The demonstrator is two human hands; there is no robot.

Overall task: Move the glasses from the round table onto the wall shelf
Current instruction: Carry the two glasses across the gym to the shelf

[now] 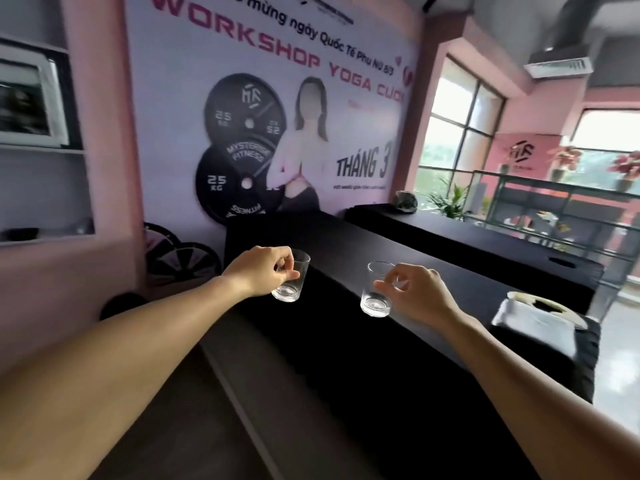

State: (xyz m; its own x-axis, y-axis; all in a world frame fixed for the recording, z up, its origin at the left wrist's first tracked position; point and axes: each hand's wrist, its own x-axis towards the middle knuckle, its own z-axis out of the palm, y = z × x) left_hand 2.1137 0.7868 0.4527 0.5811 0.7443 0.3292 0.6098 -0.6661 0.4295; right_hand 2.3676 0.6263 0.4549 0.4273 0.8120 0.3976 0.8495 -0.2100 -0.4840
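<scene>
I have one small clear tumbler glass [291,278] pinched in my left hand [262,270] and a second clear tumbler [376,290] pinched in my right hand [418,291], both in the air above the long black counter [346,323], fingers closed on their side walls. They look light, rigid, smooth and breakable, so I judge a fuller hold round the middle safer than fingertips. The grey recessed wall shelf [45,150] lies well off to the left, holding a white-framed picture [29,98]. Between runs a pink wall pillar [100,133]; I must swing clear of it. A white tissue box [533,315] sits at the right.
</scene>
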